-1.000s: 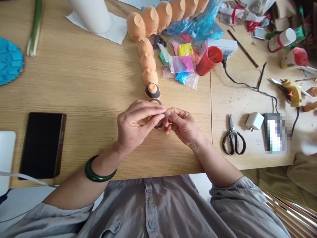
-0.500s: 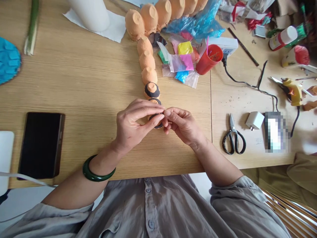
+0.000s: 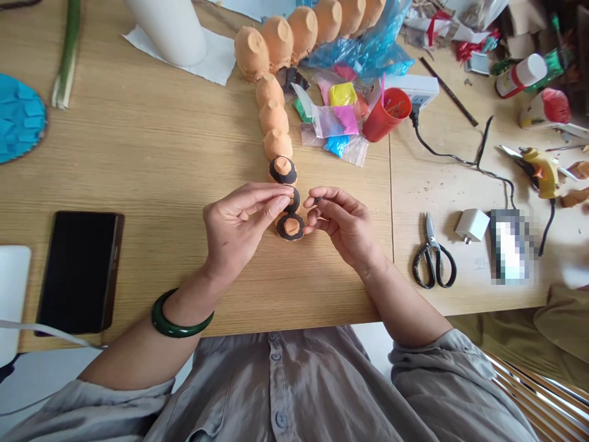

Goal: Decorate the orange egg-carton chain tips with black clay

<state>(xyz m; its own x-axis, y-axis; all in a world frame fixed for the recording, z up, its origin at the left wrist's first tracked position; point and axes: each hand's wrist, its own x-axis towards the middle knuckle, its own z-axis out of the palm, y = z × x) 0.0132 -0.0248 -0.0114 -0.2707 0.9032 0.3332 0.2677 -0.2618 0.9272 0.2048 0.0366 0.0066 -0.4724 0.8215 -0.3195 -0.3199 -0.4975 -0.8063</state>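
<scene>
A row of orange egg-carton cups [image 3: 278, 144] runs down the table toward me. Black rings surround the tops of the nearest cups, including the end cup [image 3: 291, 227]. My left hand [image 3: 246, 221] is over the row's left side, thumb and fingertips pinched together; what lies between them, if anything, is hidden. To the right of the row, my right hand [image 3: 343, 224] pinches a small piece of black clay [image 3: 317, 200] between thumb and forefinger, its other fingers curled. A dark lump [image 3: 293, 80] rests beside the upper cups.
Bags of coloured clay [image 3: 343, 113] and a red cup [image 3: 387, 115] stand beyond my right hand. Scissors [image 3: 432, 252], a white plug adapter [image 3: 472, 225] and a yellow glue gun [image 3: 543, 172] lie at right. A black phone-like device [image 3: 79, 270] is at left.
My hands have moved apart from where their fingertips met. The black piece now shows in my right hand, and the ringed end cup is uncovered.
</scene>
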